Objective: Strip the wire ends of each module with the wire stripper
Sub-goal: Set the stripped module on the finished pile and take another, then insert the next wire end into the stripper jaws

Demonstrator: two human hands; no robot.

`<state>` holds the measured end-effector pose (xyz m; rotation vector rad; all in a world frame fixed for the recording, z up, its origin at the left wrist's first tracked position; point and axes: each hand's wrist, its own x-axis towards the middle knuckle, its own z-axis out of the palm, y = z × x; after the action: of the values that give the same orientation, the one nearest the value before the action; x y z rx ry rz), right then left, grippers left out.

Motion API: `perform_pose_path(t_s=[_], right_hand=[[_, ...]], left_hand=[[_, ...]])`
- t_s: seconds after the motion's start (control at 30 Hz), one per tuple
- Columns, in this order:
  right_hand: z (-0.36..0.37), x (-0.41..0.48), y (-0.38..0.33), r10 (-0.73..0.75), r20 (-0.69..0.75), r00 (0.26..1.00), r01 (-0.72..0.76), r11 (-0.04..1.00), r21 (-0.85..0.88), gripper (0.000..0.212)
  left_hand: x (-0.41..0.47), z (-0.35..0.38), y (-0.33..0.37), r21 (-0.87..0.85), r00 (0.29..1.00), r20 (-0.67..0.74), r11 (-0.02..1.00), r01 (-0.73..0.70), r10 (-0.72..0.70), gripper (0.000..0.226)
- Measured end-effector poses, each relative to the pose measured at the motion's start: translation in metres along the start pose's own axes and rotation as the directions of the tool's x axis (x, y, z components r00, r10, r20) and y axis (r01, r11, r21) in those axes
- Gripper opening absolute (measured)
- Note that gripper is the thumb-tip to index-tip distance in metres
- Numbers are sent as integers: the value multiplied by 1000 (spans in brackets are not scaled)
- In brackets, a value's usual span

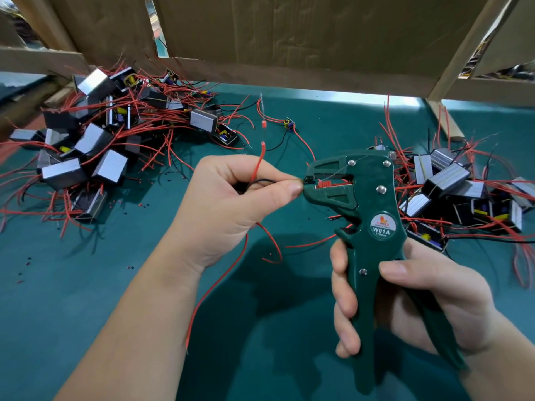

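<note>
A green stripper point(376, 215) stands upright at centre right. Its round label point(381, 227) reads "W01A", with "170mm" in smaller type beneath; the logo above is too small to read. The right hand point(428, 296) grips both handles, fingers curled round the front one and thumb across the back. The left hand point(231, 204) pinches a black wire point(262, 180) between thumb and forefinger, its end at the stripper's mouth. A red wire point(258, 166) rises from the same fist.

Modules trailing red wires lie in a left pile point(98, 140) and a right pile point(451, 183). Between them is bare green mat point(115, 285), with open room under both forearms. A cardboard wall point(289, 33) closes the far edge.
</note>
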<state>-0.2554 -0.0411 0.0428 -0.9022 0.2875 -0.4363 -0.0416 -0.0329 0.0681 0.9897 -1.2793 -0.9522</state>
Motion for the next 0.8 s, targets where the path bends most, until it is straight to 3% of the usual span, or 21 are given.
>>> perform_pose_path(t_s=[0.17,0.37,0.43,0.53,0.67,0.8], right_hand=[[5,-2,1,-24,-57,998,23,1000,-21,26],[15,6,8,-57,-213,975,60,998,8,36],[19,9,11,-95,-326,940,95,995,-17,44],[18,13,12,-163,-475,865,132,986,-97,53],[11,14,6,-197,-398,896,230,972,36,54],[13,14,7,-159,-302,940,201,973,112,57]], left_hand=[[0,-5,-3,-7,998,35,999,46,-46,13],[3,-4,-8,94,997,-4,993,75,-75,8],[6,-5,-13,156,986,-13,974,164,-164,22],[8,-2,-18,86,931,18,928,362,-365,35],[8,4,-23,45,935,12,935,353,-353,36],[12,9,-26,-199,945,-42,930,309,-323,50]])
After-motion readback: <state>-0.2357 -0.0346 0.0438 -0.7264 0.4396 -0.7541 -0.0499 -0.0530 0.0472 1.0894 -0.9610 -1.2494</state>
